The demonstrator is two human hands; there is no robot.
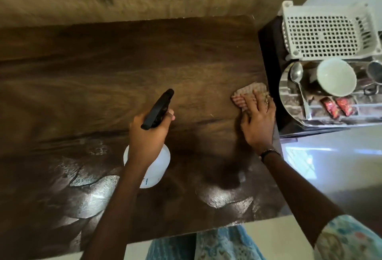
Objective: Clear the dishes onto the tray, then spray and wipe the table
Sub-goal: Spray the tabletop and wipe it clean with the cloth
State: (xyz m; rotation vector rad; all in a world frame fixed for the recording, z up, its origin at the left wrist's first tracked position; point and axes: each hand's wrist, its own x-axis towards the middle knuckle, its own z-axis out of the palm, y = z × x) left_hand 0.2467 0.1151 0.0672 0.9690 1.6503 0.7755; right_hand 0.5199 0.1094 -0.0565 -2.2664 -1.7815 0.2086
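Cloth (247, 94) lay bunched near the right edge of the table (124, 57), and my right hand (258, 121) pressed down on it with fingers spread, hiding its near half. My left hand (147, 133) was curled round the neck of the spray bottle (154, 168), held above the wood; my wrist covered much of its white body, and only the black spray head (158, 108) stuck clear past my knuckles. I could not make out my trigger finger behind it. Wet streaks (91, 195) shone along the near part of the tabletop. The tray (289, 102) sat beside the table to the right, cut off by the frame edge. On it were a white bowl (336, 77), a spoon (298, 86), two red sachets (337, 106) and a steel cup (375, 71) only partly in view. Behind it stood a white perforated basket (322, 32). Motion blur softened the far wood grain.
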